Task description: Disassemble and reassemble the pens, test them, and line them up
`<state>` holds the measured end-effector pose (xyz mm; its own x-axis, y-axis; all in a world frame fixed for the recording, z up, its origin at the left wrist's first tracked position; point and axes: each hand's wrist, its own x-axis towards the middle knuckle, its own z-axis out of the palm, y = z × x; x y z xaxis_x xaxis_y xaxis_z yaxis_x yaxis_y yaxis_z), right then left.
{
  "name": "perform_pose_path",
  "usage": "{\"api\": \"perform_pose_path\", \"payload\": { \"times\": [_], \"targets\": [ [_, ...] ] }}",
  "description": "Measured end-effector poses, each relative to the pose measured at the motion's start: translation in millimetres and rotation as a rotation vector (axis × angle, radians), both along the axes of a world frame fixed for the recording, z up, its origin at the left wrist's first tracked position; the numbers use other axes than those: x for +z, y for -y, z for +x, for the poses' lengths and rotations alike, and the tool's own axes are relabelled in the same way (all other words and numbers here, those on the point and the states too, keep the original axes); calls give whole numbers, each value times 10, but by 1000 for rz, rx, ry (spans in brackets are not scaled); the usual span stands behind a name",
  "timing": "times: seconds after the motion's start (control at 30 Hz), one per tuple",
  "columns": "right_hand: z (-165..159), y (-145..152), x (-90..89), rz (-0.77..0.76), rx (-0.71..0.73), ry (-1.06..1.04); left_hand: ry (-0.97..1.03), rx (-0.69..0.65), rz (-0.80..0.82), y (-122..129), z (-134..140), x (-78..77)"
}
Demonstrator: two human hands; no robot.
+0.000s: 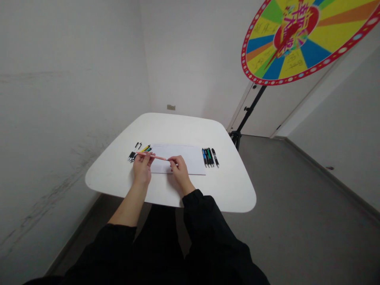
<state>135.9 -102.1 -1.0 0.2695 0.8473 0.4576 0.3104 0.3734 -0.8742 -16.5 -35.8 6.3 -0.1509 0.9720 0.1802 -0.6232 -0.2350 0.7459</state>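
A slim pink pen (159, 158) is held almost level above the white paper (192, 160). My left hand (142, 169) has its fingers closed around the pen's left part, with the palm turned up. At the pen's right end, my right hand (179, 171) pinches close to the dark tip; its fingers partly hide that end. Beside my left hand lies a loose group of pens, among them a yellow pen (145, 149) and black-capped ones, partly covered by the hand. Right of the paper, several dark pens (209, 157) lie side by side.
The white table (184, 126) has rounded corners and stands near the left wall. Behind it to the right, a colourful prize wheel (292, 39) rises on a black tripod stand (249, 114). A wall socket (171, 107) sits low on the back wall.
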Motion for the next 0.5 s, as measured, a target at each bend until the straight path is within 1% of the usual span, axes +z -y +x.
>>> {"api": "perform_pose_path", "payload": {
  "times": [0.17, 0.3, 0.5],
  "targets": [
    [6, 45, 69, -6, 21, 28, 2, 6, -4, 18, -1, 24],
    [14, 66, 111, -10, 10, 78, 9, 18, -6, -3, -4, -1],
    [27, 46, 81, 30, 21, 94, 29, 15, -17, -46, -3, -48]
  ]
}}
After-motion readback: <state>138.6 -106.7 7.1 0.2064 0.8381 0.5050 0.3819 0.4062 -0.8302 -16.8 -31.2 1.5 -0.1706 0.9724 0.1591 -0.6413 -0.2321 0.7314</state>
